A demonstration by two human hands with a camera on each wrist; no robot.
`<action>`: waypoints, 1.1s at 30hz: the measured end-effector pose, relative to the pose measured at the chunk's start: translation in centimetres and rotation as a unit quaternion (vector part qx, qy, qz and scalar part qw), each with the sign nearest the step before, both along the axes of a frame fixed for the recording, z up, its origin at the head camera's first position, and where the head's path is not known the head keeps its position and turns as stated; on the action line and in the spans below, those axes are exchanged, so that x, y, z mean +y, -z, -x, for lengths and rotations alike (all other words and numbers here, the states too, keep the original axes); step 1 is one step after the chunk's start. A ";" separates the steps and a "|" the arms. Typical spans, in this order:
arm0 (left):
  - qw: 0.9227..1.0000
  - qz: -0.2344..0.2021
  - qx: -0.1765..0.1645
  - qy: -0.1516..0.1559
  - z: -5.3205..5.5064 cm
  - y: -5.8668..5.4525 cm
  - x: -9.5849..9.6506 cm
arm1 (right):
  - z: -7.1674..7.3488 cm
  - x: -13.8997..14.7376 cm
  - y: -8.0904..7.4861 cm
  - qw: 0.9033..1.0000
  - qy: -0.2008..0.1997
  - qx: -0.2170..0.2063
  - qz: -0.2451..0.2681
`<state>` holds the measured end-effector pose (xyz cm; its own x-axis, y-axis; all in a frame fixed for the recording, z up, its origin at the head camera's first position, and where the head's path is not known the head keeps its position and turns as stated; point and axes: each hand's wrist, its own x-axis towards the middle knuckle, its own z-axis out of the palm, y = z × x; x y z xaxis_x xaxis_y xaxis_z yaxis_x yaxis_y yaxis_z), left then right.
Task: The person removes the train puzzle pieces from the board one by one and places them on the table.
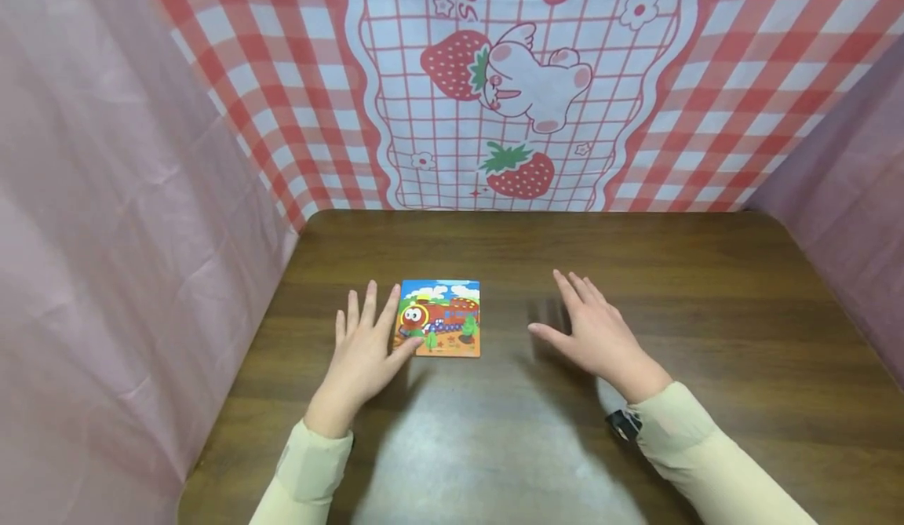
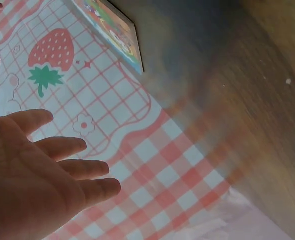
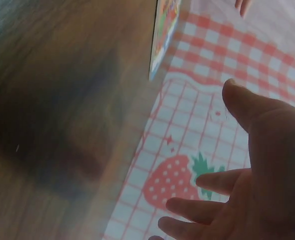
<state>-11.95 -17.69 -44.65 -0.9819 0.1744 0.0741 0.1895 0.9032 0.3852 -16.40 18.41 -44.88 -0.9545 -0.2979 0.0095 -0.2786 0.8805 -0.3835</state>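
Note:
A square picture board (image 1: pixel 452 317) with a cartoon red train, trees and clouds lies flat on the wooden table, left of the middle. Over its left edge is my left hand (image 1: pixel 363 356), fingers spread and straight, the thumb overlapping the lower left of the picture in the head view. My right hand (image 1: pixel 596 333) hovers to the right of the board, apart from it, with straight fingers and the thumb held out. Both palms, seen in the wrist views, hold nothing. In the left wrist view the board (image 2: pixel 115 30) shows beyond the fingers at the top.
The brown wooden table (image 1: pixel 636 250) has rounded back corners. Behind it hangs a red and white checked cloth (image 1: pixel 282 62) with strawberries and a cartoon animal. Pink curtains (image 1: pixel 106 235) close in both sides. A small black device (image 1: pixel 624 424) sits at the right wrist.

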 end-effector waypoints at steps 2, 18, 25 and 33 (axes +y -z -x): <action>1.000 0.002 -0.011 0.007 0.4 -0.1 0.2 | 0.3 -0.7 0.1 1.000 -0.009 0.000 0.003; 0.995 0.032 -0.080 0.052 3.7 0.1 2.4 | 3.3 -6.7 1.1 0.998 -0.046 -0.022 0.020; 0.992 0.055 -0.102 0.055 4.6 1.1 2.8 | 5.3 -8.4 1.5 0.997 -0.064 -0.023 0.032; 0.987 0.078 -0.121 0.067 5.4 2.0 3.3 | 6.9 -10.1 1.6 0.997 -0.074 -0.018 0.034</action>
<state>-17.38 -14.40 -46.63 -0.9348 0.2947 -0.1982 0.2304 0.9279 0.2930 -23.26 8.28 -46.49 -0.9006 -0.4345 0.0005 -0.3878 0.8032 -0.4523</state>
